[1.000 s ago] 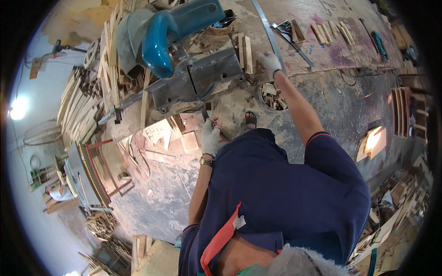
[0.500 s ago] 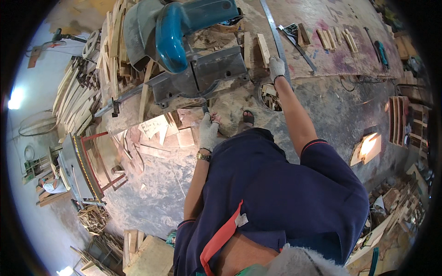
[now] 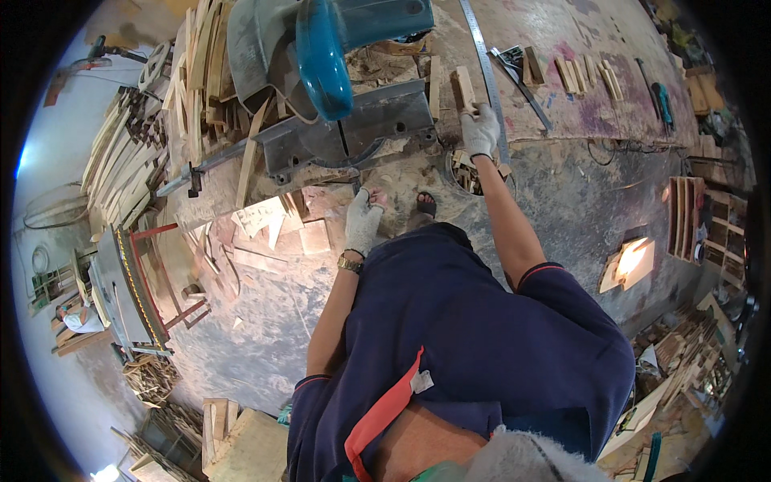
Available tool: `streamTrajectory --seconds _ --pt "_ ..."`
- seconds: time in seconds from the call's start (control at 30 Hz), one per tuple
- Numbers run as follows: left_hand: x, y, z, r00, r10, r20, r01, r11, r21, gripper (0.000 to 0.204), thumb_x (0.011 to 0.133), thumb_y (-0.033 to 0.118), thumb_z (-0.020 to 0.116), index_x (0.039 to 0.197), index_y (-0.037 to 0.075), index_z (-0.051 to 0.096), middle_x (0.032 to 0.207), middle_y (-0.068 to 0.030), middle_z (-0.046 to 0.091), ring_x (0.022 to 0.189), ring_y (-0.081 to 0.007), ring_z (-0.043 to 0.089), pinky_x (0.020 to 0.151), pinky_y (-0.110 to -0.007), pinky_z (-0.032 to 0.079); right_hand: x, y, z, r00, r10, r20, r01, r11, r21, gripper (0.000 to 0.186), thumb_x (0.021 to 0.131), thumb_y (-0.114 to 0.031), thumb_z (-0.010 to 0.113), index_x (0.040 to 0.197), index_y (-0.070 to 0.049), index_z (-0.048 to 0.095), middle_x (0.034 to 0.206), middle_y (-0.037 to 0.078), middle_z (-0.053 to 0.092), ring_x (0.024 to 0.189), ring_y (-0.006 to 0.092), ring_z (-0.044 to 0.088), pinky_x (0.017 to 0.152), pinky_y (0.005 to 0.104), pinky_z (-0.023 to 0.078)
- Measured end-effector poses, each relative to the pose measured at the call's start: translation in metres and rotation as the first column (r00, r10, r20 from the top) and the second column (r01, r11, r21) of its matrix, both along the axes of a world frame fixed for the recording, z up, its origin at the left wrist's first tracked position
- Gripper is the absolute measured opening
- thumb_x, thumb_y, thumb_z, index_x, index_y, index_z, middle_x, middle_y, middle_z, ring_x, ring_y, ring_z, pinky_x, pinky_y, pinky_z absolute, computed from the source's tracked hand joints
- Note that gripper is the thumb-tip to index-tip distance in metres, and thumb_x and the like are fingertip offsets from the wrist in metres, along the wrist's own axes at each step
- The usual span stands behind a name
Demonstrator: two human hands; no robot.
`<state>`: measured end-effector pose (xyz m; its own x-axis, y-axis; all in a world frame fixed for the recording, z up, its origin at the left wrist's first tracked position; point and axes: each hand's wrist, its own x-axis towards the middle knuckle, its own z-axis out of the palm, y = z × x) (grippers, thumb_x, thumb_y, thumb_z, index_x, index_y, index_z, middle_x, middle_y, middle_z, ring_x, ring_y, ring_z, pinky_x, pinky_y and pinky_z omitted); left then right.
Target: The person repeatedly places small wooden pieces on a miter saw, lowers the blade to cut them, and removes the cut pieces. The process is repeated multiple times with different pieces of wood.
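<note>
A teal and grey mitre saw (image 3: 325, 64) stands over a dark metal base and fence (image 3: 381, 112) on the bench (image 3: 570, 32). My left hand (image 3: 363, 217), in a pale glove, is closed on the dark handle (image 3: 356, 183) below the saw base. My right hand (image 3: 480, 130), also gloved, grips the near end of a short wood strip (image 3: 464, 84) right of the fence. Beside it lie a long steel ruler (image 3: 480, 52) and a metal square tool (image 3: 526, 92), with several short wood strips (image 3: 570, 76) farther right.
Long wood strips (image 3: 120, 153) are piled at left; scrap boards (image 3: 265, 221) lie below the bench. A scrap-filled round container (image 3: 466, 177) is under my right hand. A red-framed machine (image 3: 136, 281) stands left, a person in a pale shirt (image 3: 80, 320) beyond. Wooden racks (image 3: 683, 217) stand right.
My right hand has moved from above, beside the strips, onto one strip and drawn it slightly nearer. The view has shifted a little; my left hand stays at the handle.
</note>
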<state>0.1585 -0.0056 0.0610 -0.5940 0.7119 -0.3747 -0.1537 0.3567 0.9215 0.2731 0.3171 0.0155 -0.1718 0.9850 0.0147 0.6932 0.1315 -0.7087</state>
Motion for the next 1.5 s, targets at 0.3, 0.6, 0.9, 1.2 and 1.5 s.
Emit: streamTrajectory --seconds 0.3,0.6,0.9,1.2,1.5 --pt "-0.001 -0.010 0.002 0.999 0.039 0.008 -0.038 0.997 -0.072 0.035 0.100 0.018 0.067 0.124 -0.007 0.061 0.104 -0.0083 0.067 0.095 -0.0125 0.061 0.085 -0.028 0.051 -0.072 0.031 -0.015 0.876 0.355 0.327 -0.314 0.933 -0.173 0.049 0.084 -0.038 0.072 0.117 -0.002 0.066 0.102 0.023 0.073 0.099 0.0393 0.070 0.085 0.0461 0.055" --pt "-0.009 -0.027 0.011 0.983 0.155 0.095 -0.156 0.988 0.000 0.033 0.100 0.017 0.067 0.124 -0.005 0.062 0.105 -0.0072 0.068 0.096 -0.0108 0.062 0.085 -0.025 0.051 -0.036 0.011 0.004 0.719 -0.079 -0.690 -0.435 0.723 -0.536 0.017 0.101 -0.012 0.052 0.112 -0.001 0.060 0.083 0.005 0.062 0.065 0.0142 0.064 0.053 0.0280 0.053" --pt "-0.014 0.013 0.036 0.943 -0.030 -0.330 0.032 0.999 0.001 0.050 0.091 0.011 0.075 0.134 -0.004 0.057 0.115 -0.0087 0.067 0.098 -0.0147 0.064 0.087 -0.027 0.052 -0.026 -0.106 0.036 0.627 -0.264 -0.733 -0.578 0.474 -0.665 0.007 0.102 -0.008 0.058 0.104 -0.003 0.054 0.087 0.006 0.061 0.070 0.0159 0.061 0.058 0.0301 0.051" --pt "-0.081 0.032 0.012 0.908 0.273 -0.318 -0.240 0.961 0.140 0.030 0.090 0.015 0.072 0.114 -0.003 0.066 0.090 -0.0159 0.070 0.076 -0.0204 0.065 0.072 -0.034 0.050 -0.051 -0.165 0.060 0.776 0.121 -0.619 -0.580 0.522 -0.625 0.043 0.101 -0.016 0.063 0.137 0.004 0.052 0.117 0.018 0.068 0.097 0.0219 0.072 0.075 0.0334 0.060" --pt "-0.161 0.010 -0.010 0.628 0.170 -0.760 -0.359 0.929 -0.089 0.051 0.083 0.029 0.081 0.124 0.005 0.064 0.114 -0.0121 0.067 0.110 -0.0334 0.061 0.093 -0.047 0.047 -0.042 -0.153 0.048 0.858 0.090 -0.505 -0.444 0.624 -0.643 0.032 0.103 -0.016 0.062 0.128 0.003 0.056 0.100 0.011 0.068 0.084 0.0188 0.069 0.067 0.0322 0.057"
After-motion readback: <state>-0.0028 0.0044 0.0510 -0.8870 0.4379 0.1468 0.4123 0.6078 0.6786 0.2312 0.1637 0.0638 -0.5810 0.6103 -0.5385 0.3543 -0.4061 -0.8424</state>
